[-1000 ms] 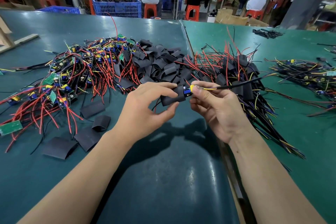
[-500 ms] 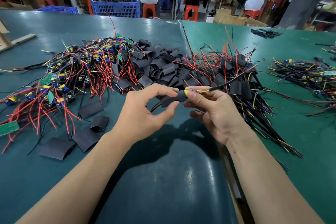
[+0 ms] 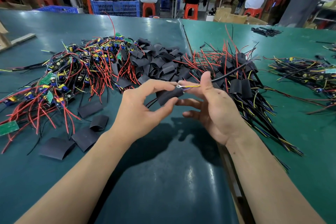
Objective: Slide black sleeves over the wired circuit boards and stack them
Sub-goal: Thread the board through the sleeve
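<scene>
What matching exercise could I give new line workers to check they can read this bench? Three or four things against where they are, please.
Things:
1. black sleeve
2. loose flat sleeves
3. pile of bare boards
4. sleeved boards stack

Places:
A. left part of the table, tangled in red wires
B. pinched in the left hand
C. behind the right hand
D. on the mat near the left forearm

Pairs: 1-B, 2-D, 3-A, 4-C
</scene>
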